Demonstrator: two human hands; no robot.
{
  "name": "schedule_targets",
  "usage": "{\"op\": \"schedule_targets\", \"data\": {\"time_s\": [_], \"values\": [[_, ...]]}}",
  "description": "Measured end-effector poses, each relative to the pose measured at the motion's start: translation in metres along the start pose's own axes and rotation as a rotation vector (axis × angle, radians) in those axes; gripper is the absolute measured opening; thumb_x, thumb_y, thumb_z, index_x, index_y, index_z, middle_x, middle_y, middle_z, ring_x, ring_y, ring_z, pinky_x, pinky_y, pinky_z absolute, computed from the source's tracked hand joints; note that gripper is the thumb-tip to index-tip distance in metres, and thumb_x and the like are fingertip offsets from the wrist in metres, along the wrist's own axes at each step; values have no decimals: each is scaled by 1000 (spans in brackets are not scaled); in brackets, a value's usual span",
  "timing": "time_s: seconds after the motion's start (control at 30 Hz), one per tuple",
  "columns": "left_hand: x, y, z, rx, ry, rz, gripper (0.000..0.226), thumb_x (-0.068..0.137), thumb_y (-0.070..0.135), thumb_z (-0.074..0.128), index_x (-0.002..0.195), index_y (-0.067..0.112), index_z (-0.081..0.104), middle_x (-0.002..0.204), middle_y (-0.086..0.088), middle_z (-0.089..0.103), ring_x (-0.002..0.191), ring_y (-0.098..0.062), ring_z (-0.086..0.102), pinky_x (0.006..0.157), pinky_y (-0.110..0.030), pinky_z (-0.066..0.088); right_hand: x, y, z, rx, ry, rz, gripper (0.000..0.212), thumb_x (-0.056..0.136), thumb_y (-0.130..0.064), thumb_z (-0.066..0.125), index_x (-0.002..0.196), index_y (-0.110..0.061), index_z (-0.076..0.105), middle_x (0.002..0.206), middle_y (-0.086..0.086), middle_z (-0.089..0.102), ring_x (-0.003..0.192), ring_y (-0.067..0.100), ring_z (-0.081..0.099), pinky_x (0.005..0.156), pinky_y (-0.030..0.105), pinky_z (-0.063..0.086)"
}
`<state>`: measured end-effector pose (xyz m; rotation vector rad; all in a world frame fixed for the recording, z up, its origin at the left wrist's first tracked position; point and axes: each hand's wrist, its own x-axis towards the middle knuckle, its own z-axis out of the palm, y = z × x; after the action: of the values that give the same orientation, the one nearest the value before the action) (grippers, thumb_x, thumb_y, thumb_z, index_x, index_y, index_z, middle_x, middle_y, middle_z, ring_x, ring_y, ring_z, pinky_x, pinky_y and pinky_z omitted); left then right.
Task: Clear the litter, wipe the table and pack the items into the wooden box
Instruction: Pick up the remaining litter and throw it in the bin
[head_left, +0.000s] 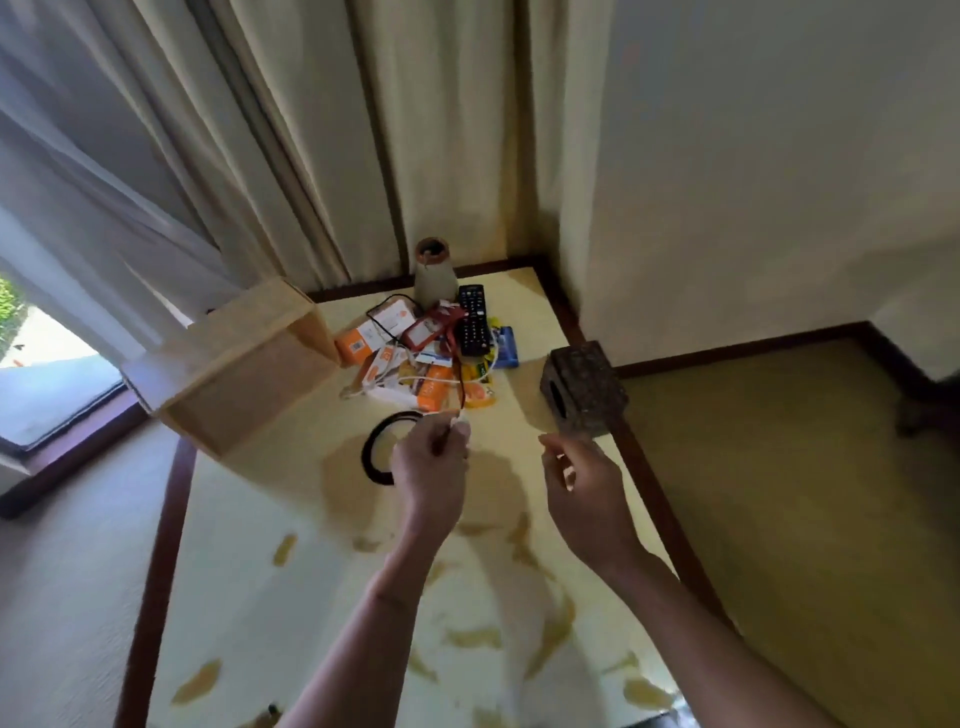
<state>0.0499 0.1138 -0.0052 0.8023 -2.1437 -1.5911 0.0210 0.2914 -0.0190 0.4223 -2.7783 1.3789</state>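
Note:
A light wooden box (244, 364) stands at the table's far left, its open side toward the pile. Beside it lies a heap of items: orange packets (358, 343), a red case (434, 328), a black remote (472, 322), a blue pack (506, 345) and white cables (410, 387). A black ring (375, 451) lies flat in front of the heap. My left hand (428, 465) hovers over the ring and pinches the end of a thin dark cord (459, 387) that runs back into the heap. My right hand (582, 480) hangs above the table, fingers loosely curled, holding nothing.
The cream table (291, 613) with yellow leaf marks has a dark wood rim. A clay vase (434, 273) stands at the far edge by the curtains. A dark woven tissue box (584, 387) sits on the right rim. Carpet lies right of the table.

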Motion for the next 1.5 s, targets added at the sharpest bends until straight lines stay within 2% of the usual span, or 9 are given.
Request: {"op": "schedule_targets", "data": {"time_s": [0.1, 0.43, 0.67, 0.8, 0.9, 1.07, 1.27, 1.4, 1.5], "values": [[-74, 15, 73, -77, -143, -18, 8, 98, 16, 66, 100, 15, 74, 68, -2, 69, 58, -13, 62, 58, -32, 53, -45, 52, -68, 111, 106, 112, 20, 101, -17, 56, 115, -24, 69, 100, -11, 67, 88, 3, 62, 74, 14, 48], [-307, -36, 286, -109, -500, -231, 16, 97, 13, 68, 99, 26, 77, 87, 3, 77, 76, -12, 71, 69, -35, 59, -178, 302, -193, 159, 139, 564, 16, 99, -11, 58, 97, -19, 72, 87, -7, 73, 78, 6, 68, 69, 20, 51], [-375, -178, 413, 3, -444, -581, 17, 89, 0, 71, 88, 17, 76, 77, -6, 75, 63, -11, 69, 56, -19, 55, -248, 506, -164, -30, 1, 759, 23, 96, -13, 55, 102, -12, 77, 99, 3, 74, 89, 18, 68, 69, 11, 42], [-376, -322, 466, 229, -460, -573, 22, 77, 18, 74, 72, 39, 75, 79, 1, 76, 77, -24, 76, 69, -45, 64, -264, 603, -120, -147, -63, 823, 28, 99, -19, 57, 125, -12, 67, 122, 9, 67, 112, 25, 60, 90, 34, 49], [-369, -404, 504, 394, -529, -544, 9, 74, 15, 67, 72, 22, 72, 70, -1, 72, 71, -27, 71, 64, -32, 57, -273, 667, -80, -222, -121, 853, 39, 102, -24, 54, 140, -14, 55, 138, 11, 57, 125, 29, 52, 102, 42, 44], [-355, -463, 540, 572, -550, -441, 9, 82, 8, 70, 81, 16, 69, 76, -2, 68, 73, -18, 59, 62, -19, 35, -279, 724, -38, -279, -192, 938, 41, 99, -15, 48, 140, -12, 51, 137, 14, 58, 124, 34, 54, 101, 47, 45], [-356, -505, 557, 739, -826, -290, 31, 92, 6, 63, 122, 6, 68, 117, -13, 71, 110, -30, 66, 72, -12, 42, -289, 738, -18, -481, -184, 830, 50, 91, -12, 53, 140, -14, 44, 135, 11, 57, 119, 33, 54, 95, 48, 46], [-366, -480, 544, 799, -806, -126, 34, 99, 19, 54, 132, 12, 62, 125, -11, 67, 117, -31, 63, 105, -36, 46, -296, 719, -26, -432, -166, 787, 52, 95, -17, 50, 146, -15, 38, 144, 11, 50, 128, 33, 47, 99, 51, 41], [-375, -432, 524, 658, -844, -97, 55, 95, 43, 36, 134, 12, 61, 131, -11, 65, 125, -27, 58, 114, -43, 41, -293, 683, -51, -439, -162, 738, 54, 98, -20, 49, 149, -12, 36, 152, 12, 43, 138, 32, 40, 106, 50, 38]]}}
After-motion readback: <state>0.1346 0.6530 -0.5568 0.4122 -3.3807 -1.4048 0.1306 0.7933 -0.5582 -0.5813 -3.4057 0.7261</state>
